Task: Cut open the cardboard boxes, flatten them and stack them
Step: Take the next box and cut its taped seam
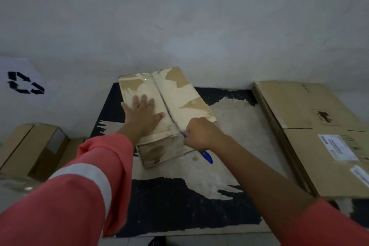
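Head view puts the taped cardboard box [179, 94] at the centre of a scuffed black board [179, 205]. Its centre seam [159, 94] runs from 12 o'clock down toward 5 o'clock.

I judge the step in hand to be slitting the tape along that seam. To do it well, I'd keep the blade shallow and ride it in the gap between the two flaps. I'd draw it in one steady line and not saw, so only tape is cut. The bracing palm should stay clear of the blade's line. The near stretch of the seam shows a dark gap. Whether the glossy tape at the far end is parted, I can't tell.

My left hand [142, 113] lies flat on the flap at 9 o'clock of the seam, fingers straight and spread, pressing the box down. My right hand [201, 133] is a closed fist around a blue-handled cutter [206, 156] at the seam's near end. The handle tail sticks out toward 5 o'clock, and the blade tip is hidden by the fist.

A stack of flattened boxes [311, 126] lies at 3 o'clock of the box. Brown uncut boxes [30, 146] wait at 8 o'clock.
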